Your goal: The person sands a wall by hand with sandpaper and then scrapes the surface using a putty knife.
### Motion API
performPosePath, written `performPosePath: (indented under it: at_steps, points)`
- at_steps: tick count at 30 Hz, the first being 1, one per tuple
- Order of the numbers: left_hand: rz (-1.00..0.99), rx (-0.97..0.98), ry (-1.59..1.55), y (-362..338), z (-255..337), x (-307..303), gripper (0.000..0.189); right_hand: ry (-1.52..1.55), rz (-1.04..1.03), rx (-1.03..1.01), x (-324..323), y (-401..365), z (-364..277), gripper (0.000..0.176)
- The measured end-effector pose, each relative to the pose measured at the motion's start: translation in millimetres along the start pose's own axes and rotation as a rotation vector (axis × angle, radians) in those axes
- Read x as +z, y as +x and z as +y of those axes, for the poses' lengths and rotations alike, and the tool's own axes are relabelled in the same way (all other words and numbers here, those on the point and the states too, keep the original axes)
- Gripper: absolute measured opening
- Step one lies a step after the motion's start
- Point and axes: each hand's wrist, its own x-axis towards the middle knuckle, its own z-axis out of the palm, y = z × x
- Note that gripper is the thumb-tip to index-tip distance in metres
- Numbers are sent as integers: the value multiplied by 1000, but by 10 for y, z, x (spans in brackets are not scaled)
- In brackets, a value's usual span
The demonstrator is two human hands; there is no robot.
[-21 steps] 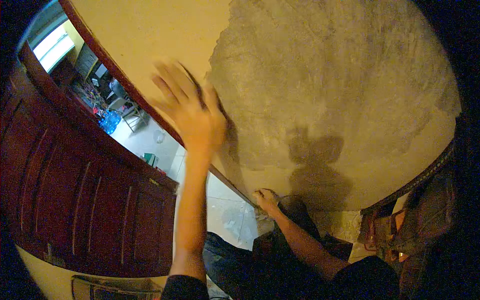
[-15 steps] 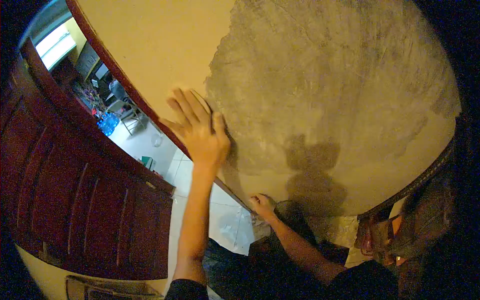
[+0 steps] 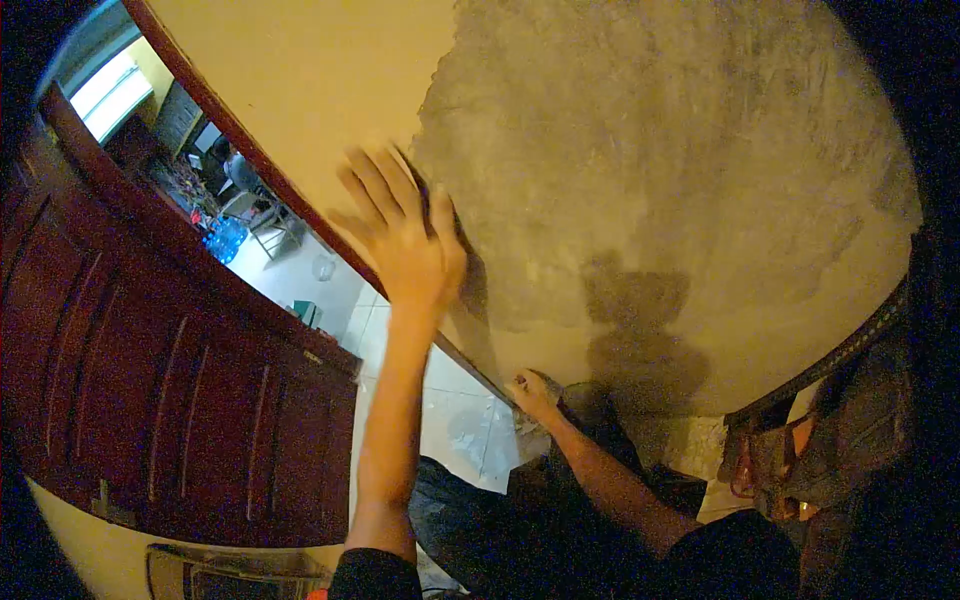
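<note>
My left hand (image 3: 408,240) is raised with its fingers stretched out, flat against or close over the yellow wall (image 3: 320,90). It overlaps the boundary with a rough grey patch (image 3: 640,150), and a narrow dark strip shows along its finger edge. Lower down, my right hand (image 3: 535,393) is closed, its fingers curled near the wall's bottom edge beside the door frame. I cannot tell what, if anything, lies inside those fingers. The shadow of my head and shoulders falls on the grey patch.
A dark red panelled door (image 3: 190,400) stands to the left of the doorway. Through the opening are a pale tiled floor (image 3: 455,425), a folding chair (image 3: 265,222) and a blue water bottle (image 3: 226,240). Cluttered items, including a reddish object (image 3: 742,472), stand at the lower right.
My left hand has shifted slightly upward along the wall, fingers still spread. The camera view has tilted a little. My right hand stays closed near the frame.
</note>
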Motion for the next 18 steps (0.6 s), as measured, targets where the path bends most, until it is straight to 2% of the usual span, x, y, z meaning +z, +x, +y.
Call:
performPosePath:
  at_steps: [1,3,4,6,7,9,10,12,13,15,17,18]
  points:
    - [-47,-13,-4,-195,-7,61,70,-2,4,-6,-31,26,-27,31]
    - [-52,-18,59,-222,-28,54,69,-80,-154,205,-101,38,-188,34]
    - [-66,-29,122,-210,-57,47,69,-85,-149,201,-170,6,-367,34]
    - [88,-11,121,191,-167,-17,67,-59,-70,211,-307,-112,-718,33]
    - [164,-2,120,465,-246,-77,67,-60,-74,211,-295,-116,-664,33]
    - [160,46,421,1046,-541,-134,66,0,-78,221,-154,-80,-484,36]
    - [156,46,423,1237,-497,-214,66,1,-81,225,-93,-47,-396,36]
    - [292,39,50,1465,-411,-367,65,-126,-3,81,-76,-56,-333,38]
    - [286,35,51,1423,-436,-345,65,-127,-7,87,-122,-61,-352,38]
    - [212,105,339,1273,-518,-234,64,-128,-150,170,-194,-11,-421,39]
    - [214,61,83,806,-259,-145,63,-67,-79,140,-85,-30,-302,38]
    - [136,27,59,496,-163,-92,63,-17,-18,120,-52,-59,-250,37]
